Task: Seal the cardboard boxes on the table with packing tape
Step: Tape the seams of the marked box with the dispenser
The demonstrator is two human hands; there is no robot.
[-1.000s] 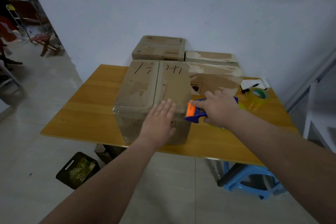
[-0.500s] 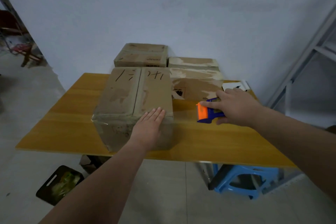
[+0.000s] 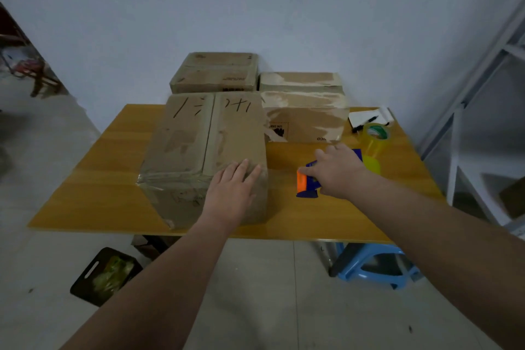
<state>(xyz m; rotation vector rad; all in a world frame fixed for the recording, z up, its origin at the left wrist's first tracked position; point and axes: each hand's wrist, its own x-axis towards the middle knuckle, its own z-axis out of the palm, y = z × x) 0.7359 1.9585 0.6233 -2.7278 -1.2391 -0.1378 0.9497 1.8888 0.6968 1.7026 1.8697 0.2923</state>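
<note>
Your left hand (image 3: 231, 196) lies flat, fingers straight, on the near box (image 3: 204, 150) — your right hand (image 3: 336, 172) grips the blue-and-orange tape dispenser (image 3: 305, 183) on the table (image 3: 93, 179).

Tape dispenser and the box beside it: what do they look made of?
The tape dispenser looks like hard moulded plastic: smooth blue body, bright orange front. The box looks like brown cardboard, matte and scuffed, with glossy clear tape wrinkled over its near edge.

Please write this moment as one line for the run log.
left hand: flat on front box | right hand: grips tape dispenser, right of box | tape roll: far right of table
</note>
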